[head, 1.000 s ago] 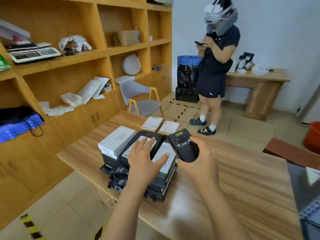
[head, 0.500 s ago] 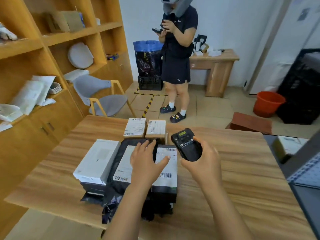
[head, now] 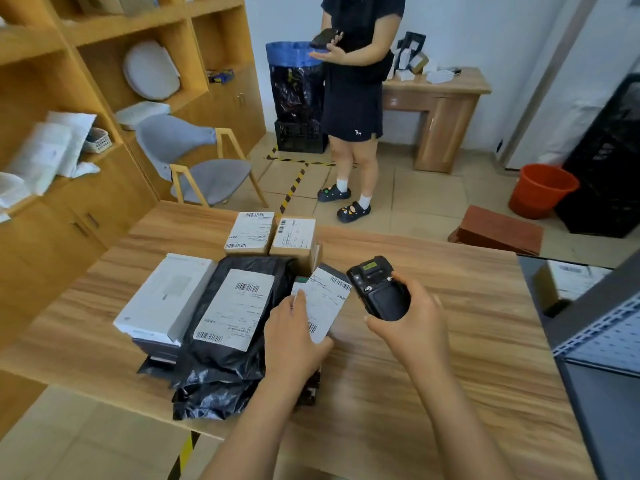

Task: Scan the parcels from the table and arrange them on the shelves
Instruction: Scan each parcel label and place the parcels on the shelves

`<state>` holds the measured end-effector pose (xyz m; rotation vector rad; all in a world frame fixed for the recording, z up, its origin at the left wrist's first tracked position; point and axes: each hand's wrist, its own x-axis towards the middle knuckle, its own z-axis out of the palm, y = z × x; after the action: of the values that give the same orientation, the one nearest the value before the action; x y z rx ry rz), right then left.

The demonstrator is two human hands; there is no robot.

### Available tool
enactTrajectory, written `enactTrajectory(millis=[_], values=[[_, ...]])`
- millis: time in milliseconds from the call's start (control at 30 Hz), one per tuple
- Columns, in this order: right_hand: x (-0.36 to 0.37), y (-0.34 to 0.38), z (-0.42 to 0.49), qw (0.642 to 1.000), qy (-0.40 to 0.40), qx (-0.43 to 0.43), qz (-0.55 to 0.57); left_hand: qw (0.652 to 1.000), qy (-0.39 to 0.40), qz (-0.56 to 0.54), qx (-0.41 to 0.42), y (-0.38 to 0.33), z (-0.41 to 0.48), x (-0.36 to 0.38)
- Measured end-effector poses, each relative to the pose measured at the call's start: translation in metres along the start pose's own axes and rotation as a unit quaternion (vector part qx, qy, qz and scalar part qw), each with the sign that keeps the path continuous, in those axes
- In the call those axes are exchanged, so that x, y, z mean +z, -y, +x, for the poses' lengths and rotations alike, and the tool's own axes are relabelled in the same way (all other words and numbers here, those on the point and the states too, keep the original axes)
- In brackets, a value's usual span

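Note:
My left hand grips a flat parcel with a white label and tilts its far end up off the pile. My right hand holds a black handheld scanner just right of that label, screen end pointing away. Left of it lies a black plastic-bag parcel with a white barcode label, then a white box stacked on dark parcels. Two small brown boxes with labels sit behind, on the wooden table. The wooden shelves stand at the left.
A person stands beyond the table looking at a phone. A grey chair is between table and shelves. A brown step, orange bucket and black crates are at the right; a dark rack edge borders the table.
My left hand went from resting flat on the pile to gripping the right labelled parcel and tilting it up. The camera turned right and down; the scanner stayed beside the label.

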<state>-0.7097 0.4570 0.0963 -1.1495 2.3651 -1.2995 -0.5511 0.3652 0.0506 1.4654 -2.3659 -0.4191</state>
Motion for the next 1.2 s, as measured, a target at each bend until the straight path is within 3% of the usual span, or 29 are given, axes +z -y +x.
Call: enactTrajectory(millis=[200, 433, 667, 1200], values=[[-0.035, -0.005, 0.027, 0.989, 0.064, -0.080, -0.103, 0.993, -0.041, 0.087, 0.071, -0.005, 0.014, -0.011], [-0.068, -0.012, 0.039, 0.899, 0.163, -0.225, -0.340, 0.977, -0.017, 0.190, 0.098, -0.006, 0.017, -0.023], [-0.079, -0.011, 0.043, 0.851, 0.182, -0.282, -0.403, 0.973, -0.027, 0.204, 0.106, -0.017, 0.016, -0.026], [-0.095, -0.005, 0.052, 0.826, 0.163, -0.301, -0.448, 0.970, -0.021, 0.211, 0.121, -0.030, 0.025, -0.032]])
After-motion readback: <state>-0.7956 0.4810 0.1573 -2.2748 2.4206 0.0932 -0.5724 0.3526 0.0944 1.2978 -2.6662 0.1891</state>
